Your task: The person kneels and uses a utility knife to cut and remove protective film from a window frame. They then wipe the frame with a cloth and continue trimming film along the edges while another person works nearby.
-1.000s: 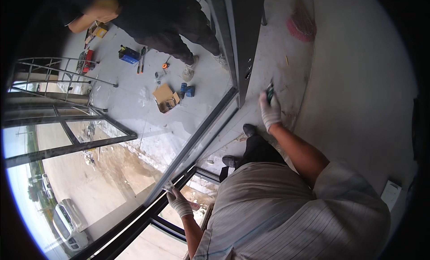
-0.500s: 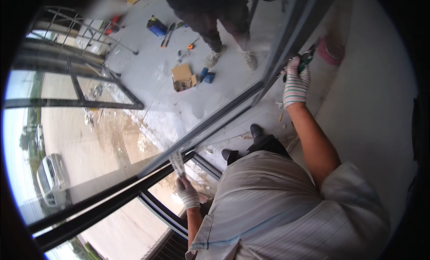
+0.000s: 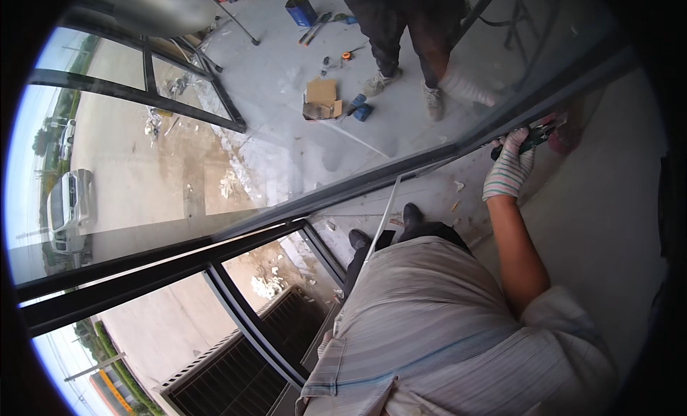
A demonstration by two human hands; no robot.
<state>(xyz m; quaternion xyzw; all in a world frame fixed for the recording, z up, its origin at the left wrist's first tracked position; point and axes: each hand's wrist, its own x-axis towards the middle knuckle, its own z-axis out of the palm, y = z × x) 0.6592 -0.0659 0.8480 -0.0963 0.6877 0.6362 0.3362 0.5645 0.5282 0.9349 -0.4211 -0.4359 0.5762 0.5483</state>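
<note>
My right hand (image 3: 512,165), in a striped knit glove, is closed around a dark hand tool (image 3: 533,138) with green on its handle, close to the dark window frame (image 3: 436,157). The tool's exact kind is unclear. A narrow white strip (image 3: 384,219) stretches from the frame down along my shirt to my left hand (image 3: 325,341). Only a sliver of that hand shows beside the shirt's edge; its fingers are mostly hidden, though the strip runs straight and taut into it.
Through the glass stand another person's legs (image 3: 401,36), an opened cardboard box (image 3: 322,101), a blue power drill (image 3: 360,108) and a blue can (image 3: 300,11). A pink round object (image 3: 565,133) is beyond my right hand. A slatted dark grille (image 3: 236,369) lies below left.
My left hand has drawn back toward my side, and the strip now spans from frame to hand. My view has turned; the right hand still grips the tool by the frame.
</note>
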